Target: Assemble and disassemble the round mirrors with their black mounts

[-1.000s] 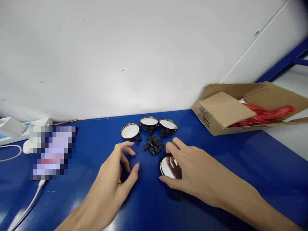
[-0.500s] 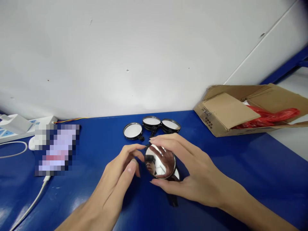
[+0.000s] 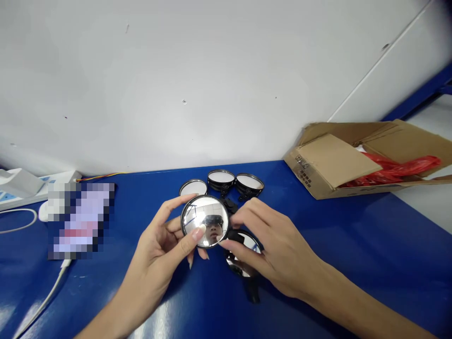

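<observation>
With the fingers of the left hand (image 3: pixel 151 249), gripping a round black-rimmed mirror (image 3: pixel 196 213) above the bench (image 3: pixel 197 301), thumb on the glass, apparently to steady it face-up. With those of the right hand (image 3: pixel 286 245), bent close about the black mount (image 3: pixel 236 236) at its edge; cannot tell whether pinching. Below, having a second mirror (image 3: pixel 240 269) near, perhaps for easy reach.
</observation>
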Demonstrator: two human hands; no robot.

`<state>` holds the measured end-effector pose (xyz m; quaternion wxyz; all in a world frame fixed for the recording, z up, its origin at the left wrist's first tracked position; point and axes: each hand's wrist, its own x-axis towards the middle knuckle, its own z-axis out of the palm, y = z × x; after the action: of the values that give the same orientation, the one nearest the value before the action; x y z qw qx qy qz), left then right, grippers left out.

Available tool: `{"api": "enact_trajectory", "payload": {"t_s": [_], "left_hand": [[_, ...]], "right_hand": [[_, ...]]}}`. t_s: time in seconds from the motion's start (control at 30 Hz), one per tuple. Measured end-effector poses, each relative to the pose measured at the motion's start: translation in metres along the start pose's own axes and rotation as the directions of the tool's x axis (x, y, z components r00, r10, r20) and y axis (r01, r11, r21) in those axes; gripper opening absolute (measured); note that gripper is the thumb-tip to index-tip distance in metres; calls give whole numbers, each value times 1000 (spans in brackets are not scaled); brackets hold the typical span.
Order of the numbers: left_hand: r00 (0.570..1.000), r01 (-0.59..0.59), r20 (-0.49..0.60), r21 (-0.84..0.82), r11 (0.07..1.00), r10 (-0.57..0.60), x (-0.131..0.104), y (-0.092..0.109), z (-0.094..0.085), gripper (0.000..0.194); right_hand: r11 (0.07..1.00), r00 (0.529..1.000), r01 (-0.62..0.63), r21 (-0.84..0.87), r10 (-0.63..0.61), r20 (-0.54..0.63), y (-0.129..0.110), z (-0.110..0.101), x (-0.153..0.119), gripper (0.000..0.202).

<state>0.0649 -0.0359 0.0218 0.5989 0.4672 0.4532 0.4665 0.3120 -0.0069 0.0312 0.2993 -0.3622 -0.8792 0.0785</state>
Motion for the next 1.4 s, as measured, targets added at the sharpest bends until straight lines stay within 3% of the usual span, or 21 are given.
{"api": "enact_trajectory", "payload": {"t_s": [0.17,0.3,0.47,0.57,0.63,0.73,0.83,0.93,1.03,1.13,1.2,1.27,1.4], "left_hand": [[999,-34,14,158,987,33,-7,-1,2,68],[977,-211,119,428,879,177,-11,-1,4,90],[919,-372,191,713,595,345,-12,-10,1,65],[896,-423,265,751,507,356,-14,-15,-1,55],[888,-454,324,730,510,327,-15,-14,-2,50],[874,-475,429,654,589,228,-16,-8,-2,37],[871,-431,476,615,660,125,-17,1,-2,27],[862,-382,506,620,685,23,-19,8,-4,30],[859,-359,512,600,715,1,-19,8,-5,45],[893,-380,435,600,704,112,-15,3,-4,55],[924,-370,325,618,694,203,-11,-1,-3,55],[946,-324,221,631,705,237,-8,-4,-2,51],[956,-261,78,676,690,284,-6,-5,-2,39]], "right_hand": [[989,989,145,-10,-145,-1,0,1,0,43],[984,984,178,5,-178,-17,-4,3,-2,43],[959,960,271,-83,-276,-56,-10,15,-6,44],[950,952,302,-81,-305,-35,-15,17,-8,46],[952,952,306,11,-306,20,-17,13,-8,48],[923,949,227,312,-281,141,-17,2,-3,40],[797,935,97,596,-279,220,-14,-9,4,24],[633,917,-72,771,-262,300,-9,-18,9,32],[517,910,-242,821,-174,377,-6,-22,8,48],[494,914,-392,776,115,389,2,-19,5,40],[531,892,-447,720,322,316,10,-13,3,24],[624,875,-458,633,442,198,21,-5,2,17],[766,878,-453,457,471,81,34,4,2,18]]}}
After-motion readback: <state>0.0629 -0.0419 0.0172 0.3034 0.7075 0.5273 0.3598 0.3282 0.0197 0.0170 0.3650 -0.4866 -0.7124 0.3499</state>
